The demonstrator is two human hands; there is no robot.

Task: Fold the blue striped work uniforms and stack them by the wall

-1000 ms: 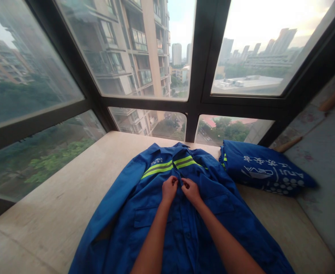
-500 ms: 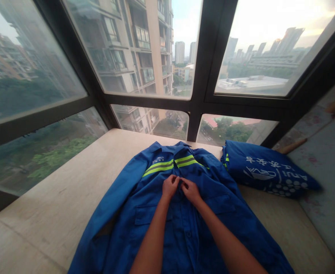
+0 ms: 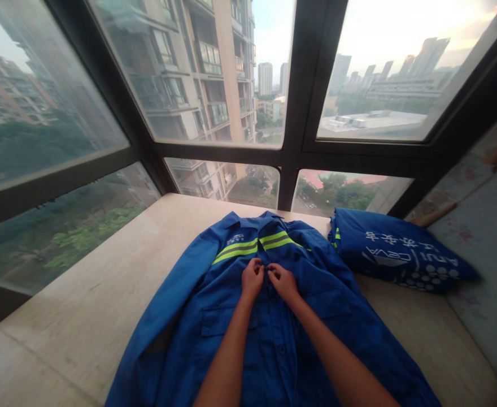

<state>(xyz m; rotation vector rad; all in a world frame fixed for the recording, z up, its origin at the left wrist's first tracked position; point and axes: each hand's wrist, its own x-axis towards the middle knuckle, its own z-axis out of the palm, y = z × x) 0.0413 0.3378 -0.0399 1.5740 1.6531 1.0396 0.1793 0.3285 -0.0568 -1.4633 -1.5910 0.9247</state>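
Note:
A blue jacket [image 3: 181, 294] with yellow-green and grey chest stripes lies spread out, front side up, its collar toward the window. At its front placket, just below the stripes, my left hand [image 3: 253, 278] pinches the cloth edge with thumb and fingers together. My right hand [image 3: 282, 281] is close beside it on the right, its fingers also closed on the placket. The fingertips nearly touch. Whatever button lies between them is too small to make out. Lower down the placket a button [image 3: 281, 349] shows.
On the pale stone ledge [image 3: 83, 299], right of the collar, rests a folded blue bundle [image 3: 392, 254] with white print. Dark window frames [image 3: 223, 154] rise behind the ledge. A patterned wall [image 3: 485, 254] with a wooden stick [image 3: 435, 215] stands at the right.
The fingertips of both hands have drawn slightly apart at the placket. The view has shifted a little; the jacket and bundle lie as before.

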